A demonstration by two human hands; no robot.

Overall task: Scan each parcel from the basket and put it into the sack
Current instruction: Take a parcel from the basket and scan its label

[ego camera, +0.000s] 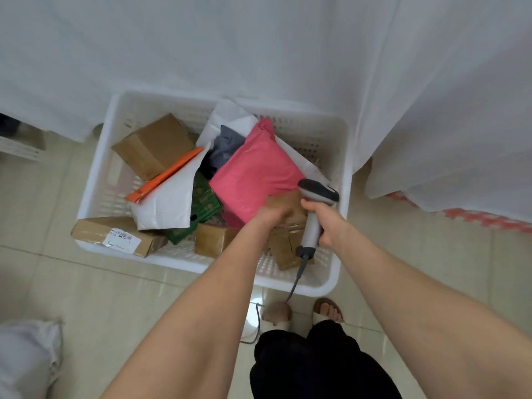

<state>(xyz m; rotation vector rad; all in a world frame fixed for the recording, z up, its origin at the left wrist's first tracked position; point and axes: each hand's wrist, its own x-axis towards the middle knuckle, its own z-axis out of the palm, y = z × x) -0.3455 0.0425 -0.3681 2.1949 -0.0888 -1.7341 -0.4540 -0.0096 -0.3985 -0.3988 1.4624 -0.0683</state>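
A white slatted basket (95, 174) on the floor holds several parcels: brown boxes, a pink mailer (253, 174), a white mailer (169, 197), an orange envelope (164, 177) and a green packet (205, 203). My left hand (272, 216) reaches into the basket and lies blurred on a small brown box (288, 205) beside the pink mailer; its grip is not clear. My right hand (322, 223) grips the handle of a grey barcode scanner (316, 194), whose head points toward that box. A corner of the white sack (26, 358) shows at the bottom left.
White cloth (431, 110) hangs behind and to the right of the basket. The scanner's cable (296, 280) trails down to the tiled floor by my sandalled feet (328, 309). Another basket's edge (20, 148) shows at the left. One brown box (115, 236) overhangs the basket's near-left rim.
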